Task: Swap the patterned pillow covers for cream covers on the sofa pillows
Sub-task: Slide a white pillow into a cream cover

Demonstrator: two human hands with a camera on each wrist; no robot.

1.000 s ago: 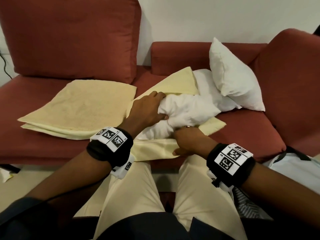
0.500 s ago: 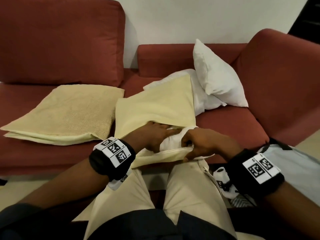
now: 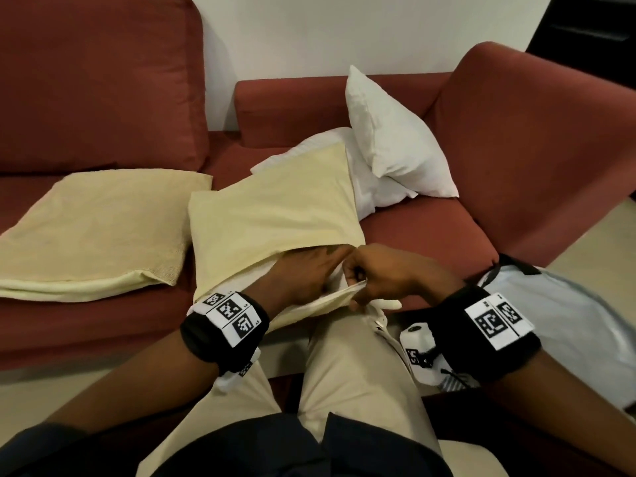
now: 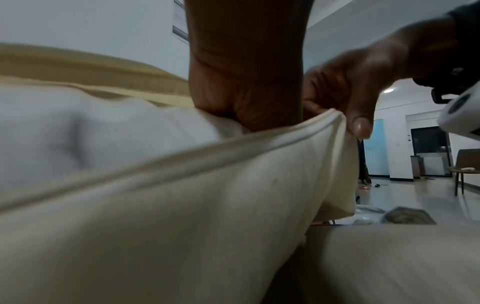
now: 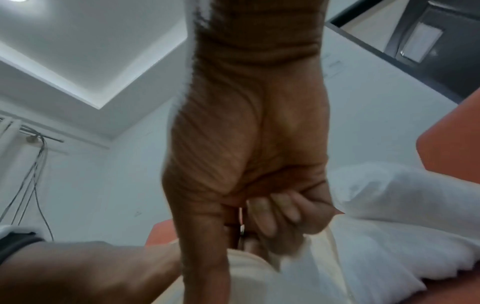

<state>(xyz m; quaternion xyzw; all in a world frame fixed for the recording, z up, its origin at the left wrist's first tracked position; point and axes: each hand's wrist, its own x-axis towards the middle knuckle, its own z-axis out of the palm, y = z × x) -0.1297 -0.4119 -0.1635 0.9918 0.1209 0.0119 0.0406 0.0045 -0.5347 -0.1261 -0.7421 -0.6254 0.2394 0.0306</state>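
Observation:
A cream cover (image 3: 275, 208) lies mid-sofa with a white pillow (image 4: 78, 127) mostly inside it. My left hand (image 3: 306, 273) reaches into the cover's mouth and presses on the pillow, fingers partly under the top flap. My right hand (image 3: 378, 277) pinches the lower hem of the cover (image 4: 335, 117) between thumb and curled fingers and holds it taut. A bare white pillow (image 3: 395, 132) leans against the armrest, with a second white pillow (image 3: 364, 191) lying beneath it. At the left lies a cream-covered pillow (image 3: 93, 228).
The red sofa has a tall back cushion (image 3: 96, 80) at the left and a rounded armrest (image 3: 533, 149) at the right. My knees in beige trousers (image 3: 344, 373) touch the seat front. A pale blue-grey cloth bag (image 3: 578, 321) lies on the floor at the right.
The bunched white pillow has gone into the cream cover, which now lies over it. My left hand has sunk into the opening. My right hand has shifted to pinch the hem.

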